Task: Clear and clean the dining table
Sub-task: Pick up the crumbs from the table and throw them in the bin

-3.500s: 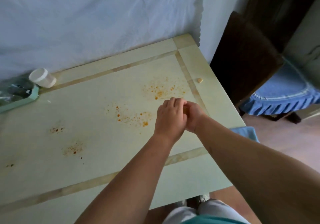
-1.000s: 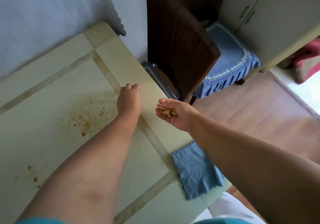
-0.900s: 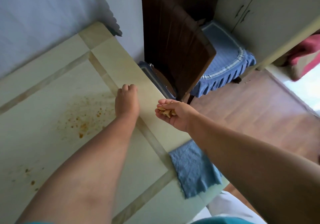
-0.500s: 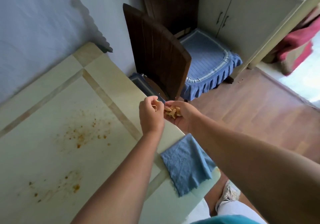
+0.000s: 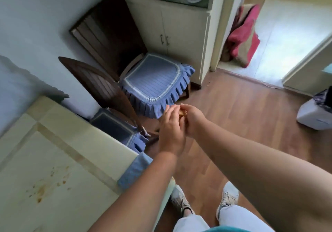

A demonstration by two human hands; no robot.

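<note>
Hands: both are held together in the air over the brown wooden floor (image 5: 242, 116), just off the bench corner.
Left hand (image 5: 170, 133): seen from the back, its straight fingers are laid flat over the right palm; its grip is open, nothing is clasped.
Right hand (image 5: 193, 119): cupped palm-up against the left, its grip is closed loosely round small tan food scraps (image 5: 181, 113), of which only a sliver is seen between the two hands.
Bench: the pale green marble-look dining bench (image 5: 59, 147) with tan inlaid bands fills the lower left; orange-brown sauce stains (image 5: 40, 194) are spread on its surface.
Cloth: a blue cleaning cloth (image 5: 133, 169) is draped over the bench edge, partly hidden by the left forearm.
Chairs: one dark wooden chair (image 5: 100, 86) is tucked at the bench side; a second dark wooden chair with a blue frilled seat cushion (image 5: 152, 80) stands beyond it, by the wall.
Cabinet: a cream cabinet (image 5: 179, 28) with two doors stands behind the second chair.
Bin: a white bin (image 5: 316, 116) with a dark liner is seen at the right edge of the floor.
Feet: two white sneakers (image 5: 228, 197) are planted on the floor below the arms.
</note>
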